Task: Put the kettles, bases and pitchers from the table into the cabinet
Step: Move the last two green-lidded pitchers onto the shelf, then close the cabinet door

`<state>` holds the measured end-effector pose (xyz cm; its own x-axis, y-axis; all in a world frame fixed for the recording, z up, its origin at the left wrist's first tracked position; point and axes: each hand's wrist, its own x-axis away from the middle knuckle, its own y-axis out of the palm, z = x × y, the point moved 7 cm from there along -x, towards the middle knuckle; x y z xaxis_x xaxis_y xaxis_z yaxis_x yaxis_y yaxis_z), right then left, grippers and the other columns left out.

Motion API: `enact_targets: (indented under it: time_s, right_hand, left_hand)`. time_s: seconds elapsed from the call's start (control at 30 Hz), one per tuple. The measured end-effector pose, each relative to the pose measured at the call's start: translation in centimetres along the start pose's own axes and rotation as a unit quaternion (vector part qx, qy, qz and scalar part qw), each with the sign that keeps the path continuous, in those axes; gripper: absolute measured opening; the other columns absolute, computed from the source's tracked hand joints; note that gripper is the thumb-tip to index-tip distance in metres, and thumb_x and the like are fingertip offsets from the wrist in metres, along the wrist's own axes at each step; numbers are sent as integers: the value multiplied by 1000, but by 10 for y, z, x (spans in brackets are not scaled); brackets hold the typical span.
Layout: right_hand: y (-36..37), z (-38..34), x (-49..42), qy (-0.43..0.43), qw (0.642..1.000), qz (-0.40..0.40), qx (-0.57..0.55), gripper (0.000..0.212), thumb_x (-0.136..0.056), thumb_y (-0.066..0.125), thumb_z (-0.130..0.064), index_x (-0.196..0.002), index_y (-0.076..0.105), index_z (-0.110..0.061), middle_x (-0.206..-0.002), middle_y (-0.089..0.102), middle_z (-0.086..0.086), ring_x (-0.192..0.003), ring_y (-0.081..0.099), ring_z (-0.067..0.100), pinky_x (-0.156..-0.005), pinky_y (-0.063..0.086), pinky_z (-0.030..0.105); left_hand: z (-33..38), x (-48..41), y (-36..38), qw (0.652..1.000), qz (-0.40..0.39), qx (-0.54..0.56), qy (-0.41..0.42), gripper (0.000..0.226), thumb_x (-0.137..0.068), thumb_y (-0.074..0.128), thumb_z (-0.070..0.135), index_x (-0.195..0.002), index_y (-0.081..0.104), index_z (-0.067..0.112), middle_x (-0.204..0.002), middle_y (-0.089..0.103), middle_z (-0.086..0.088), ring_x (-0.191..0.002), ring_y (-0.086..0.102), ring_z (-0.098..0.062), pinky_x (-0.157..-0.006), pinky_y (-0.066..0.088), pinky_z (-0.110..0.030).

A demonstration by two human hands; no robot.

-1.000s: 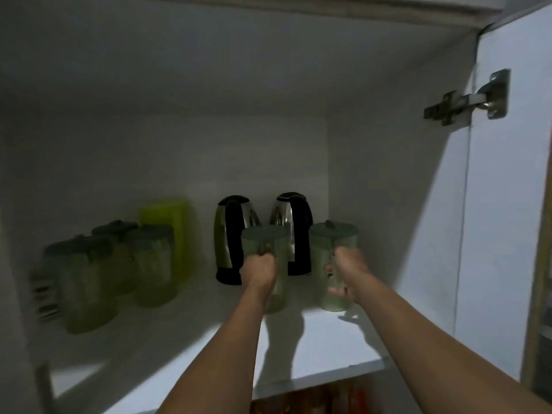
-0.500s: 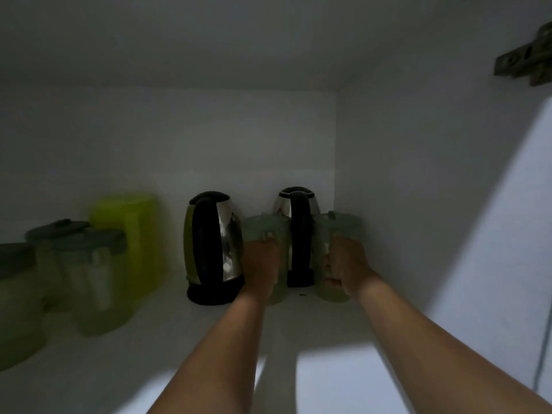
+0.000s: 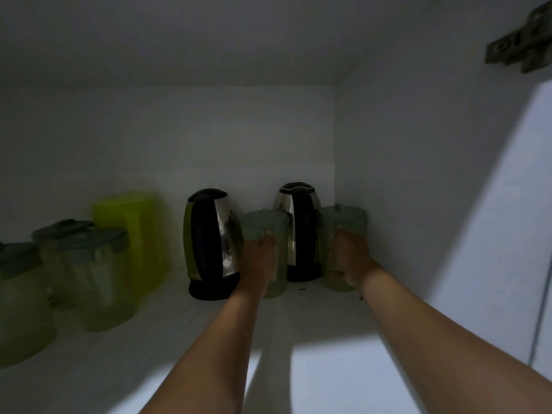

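Observation:
Both my arms reach deep into the dim cabinet. My left hand (image 3: 258,258) grips the handle of a pale green lidded pitcher (image 3: 264,224) that stands on the shelf (image 3: 185,348) between two steel-and-black kettles. My right hand (image 3: 351,258) holds the handle of a second pale green pitcher (image 3: 346,219) close to the right wall. The left kettle (image 3: 210,243) sits on a black base (image 3: 209,289). The right kettle (image 3: 298,228) stands at the back, between the two pitchers.
Three more pale green lidded pitchers (image 3: 95,273) and a bright yellow-green pitcher (image 3: 134,234) crowd the shelf's left side. The cabinet's right wall (image 3: 418,189) runs close by my right arm. A metal hinge (image 3: 519,46) shows at the top right.
My hands have pushed both pitchers further back into the cabinet, from the shelf's front to beside the kettles. My view has moved in closer.

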<state>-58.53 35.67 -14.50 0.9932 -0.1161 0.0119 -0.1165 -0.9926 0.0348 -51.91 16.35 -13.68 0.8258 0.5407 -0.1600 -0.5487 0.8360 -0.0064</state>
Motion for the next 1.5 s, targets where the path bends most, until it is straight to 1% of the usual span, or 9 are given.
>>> enact_targets:
  time_s: [0.17, 0.33, 0.43, 0.57, 0.73, 0.93, 1.1, 1.3, 1.5]
  right_hand:
    - [-17, -1, 8, -8, 999, 35, 23, 70, -88, 48, -59, -130, 59, -4, -128, 63, 17, -114, 61, 37, -99, 50, 54]
    - [-27, 4, 7, -2, 995, 66, 74, 95, -73, 40, -71, -128, 61, 4, -129, 63, 25, -114, 63, 39, -100, 51, 51]
    - [-27, 7, 26, 19, 992, 77, 101, 82, -90, 41, -62, -132, 56, 6, -125, 62, 22, -111, 61, 37, -101, 49, 50]
    - [-33, 11, 60, 25, 982, 126, 138, 69, -97, 41, -52, -135, 52, 4, -128, 60, 23, -99, 54, 31, -101, 47, 46]
    - [-57, 7, 141, 8, 962, 211, 174, 60, -100, 40, -48, -134, 51, 1, -138, 55, 23, -126, 53, 42, -104, 46, 49]
    - [-123, 19, 289, 30, 931, 313, 187, 60, -95, 38, -55, -122, 56, -5, -121, 65, 17, -114, 60, 37, -95, 51, 46]
    - [-229, 6, 423, 46, 864, 452, 217, 61, -78, 38, -67, -98, 59, -13, -98, 63, 12, -91, 61, 32, -84, 50, 41]
    - [-327, -24, 583, 28, 770, 600, 213, 56, -89, 44, -52, -109, 62, -3, -105, 62, 20, -100, 60, 36, -98, 51, 54]
    - [-415, -51, 691, 34, 695, 686, 211, 41, -96, 39, -48, -114, 52, -14, -103, 51, 13, -99, 57, 33, -86, 44, 39]
  left_hand:
    - [5, 7, -7, 1000, 0, -1, -3, 37, -99, 50, 31, -67, 56, 13, -72, 59, -6, -78, 56, -24, -69, 41, -30]
    - [-10, 16, -24, 1000, 23, -7, -12, 46, -101, 40, 35, -103, 65, -4, -105, 65, -26, -104, 61, -38, -88, 46, -41]
    - [-27, 21, -39, 991, 28, -115, -63, 45, -102, 35, 25, -131, 53, -4, -132, 55, -26, -123, 53, -40, -97, 43, -39]
    - [-40, 29, -39, 984, -54, -139, -93, 55, -93, 43, 37, -128, 57, -3, -129, 59, -26, -113, 61, -41, -93, 51, -40]
    - [-34, 69, -23, 978, -161, -130, -41, 62, -83, 51, 51, -109, 69, -2, -114, 69, -25, -103, 68, -40, -88, 56, -43]
    - [-19, 210, -6, 944, -321, -77, 11, 33, -89, 57, 36, -83, 73, 8, -90, 74, -11, -90, 68, -31, -81, 51, -33]
    - [16, 356, 27, 887, -459, -28, 45, 28, -89, 56, 33, -80, 68, 10, -80, 70, -4, -77, 64, -24, -68, 47, -29]
    - [59, 522, 47, 809, -583, 20, 71, 21, -86, 61, 35, -79, 69, 16, -85, 74, -3, -85, 69, -22, -78, 52, -30]
    - [84, 642, 62, 780, -619, 33, 88, 15, -88, 59, 30, -82, 65, 17, -84, 72, -2, -84, 67, -23, -73, 51, -29]
